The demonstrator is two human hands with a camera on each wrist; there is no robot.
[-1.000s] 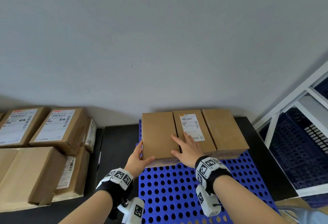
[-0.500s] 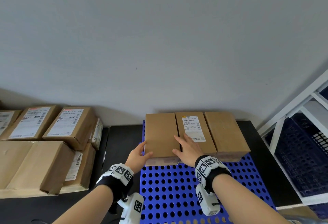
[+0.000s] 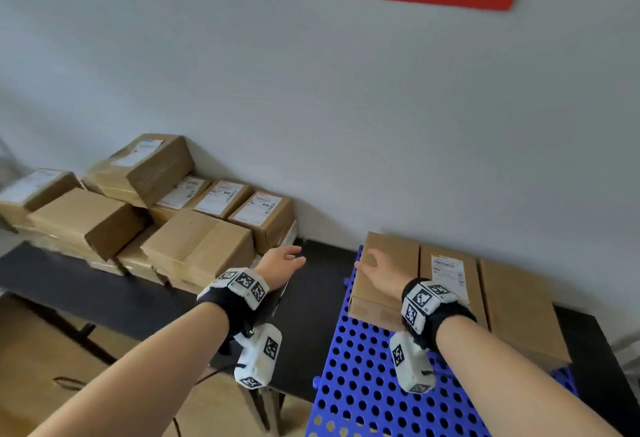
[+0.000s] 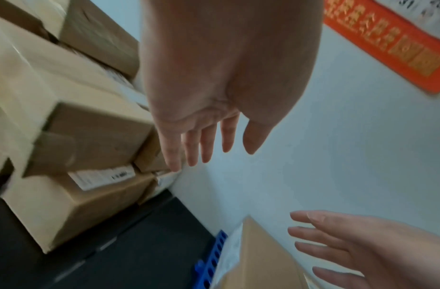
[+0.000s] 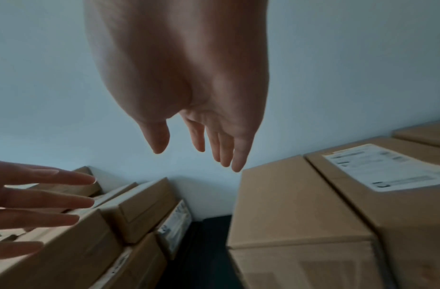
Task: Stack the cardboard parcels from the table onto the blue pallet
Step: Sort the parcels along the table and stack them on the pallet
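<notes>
Both hands are empty, fingers straight and spread. Left hand [image 3: 281, 262] hangs over the dark table [image 3: 104, 298], reaching toward the pile of parcels; right hand [image 3: 379, 268] hovers over the near left corner of the leftmost parcel on the pallet, and contact cannot be told from the head view. In the right-wrist view its fingertips [image 5: 236, 166] lie clear of the cardboard, above the far left corner of that box.

Nearest: the blue pallet [image 3: 363, 384], perforated, its near part bare. At its far edge, against the wall [image 3: 311, 90], three parcels lie side by side in one row: left parcel [image 3: 391, 263], middle parcel [image 3: 446, 284] with its label facing up, right parcel [image 3: 519, 305]. What lies under this row cannot be fully seen.

Farther left, on the table: the unstacked pile [image 3: 138, 222], at least seven boxes in two or so layers, running along the wall to the table's left end. Closest to the left hand are the front box [image 3: 197, 246] and, behind it, the labelled box [image 3: 263, 215].

Judged progress: an early stage. One row is placed on the pallet; most of the parcels are yet to go over. The step in hand appears to be the reach for another box, probably one from the right end of the pile.
</notes>
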